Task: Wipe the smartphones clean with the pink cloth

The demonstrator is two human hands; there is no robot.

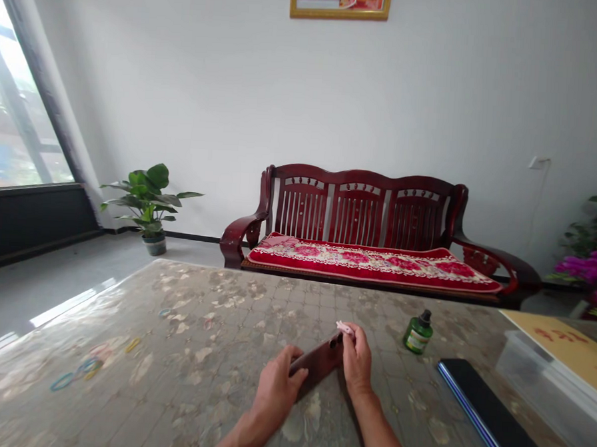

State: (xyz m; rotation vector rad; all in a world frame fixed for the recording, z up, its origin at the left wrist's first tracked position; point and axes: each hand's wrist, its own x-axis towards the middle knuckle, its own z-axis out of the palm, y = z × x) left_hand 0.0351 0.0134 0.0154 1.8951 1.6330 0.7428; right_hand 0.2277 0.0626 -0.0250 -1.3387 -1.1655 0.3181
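A dark reddish-brown phone [316, 366] is held on a slant above the table, two round camera lenses showing near its upper right end. My left hand [279, 380] grips its lower left end, thumb across the back and fingers behind the edge. Pinched in my right hand [357, 361] is a small crumpled white-pink tissue [344, 327], which sits at the phone's upper right corner. The fingers behind the phone are partly hidden.
The table [212, 339] has a patterned cover. To the right stand a green bottle [417, 333], a long black case [493, 414] and a clear plastic box [545, 380] under a yellow booklet [567, 341]. Several coloured bands [78, 372] lie left. A red wooden bench [359, 213] stands behind.
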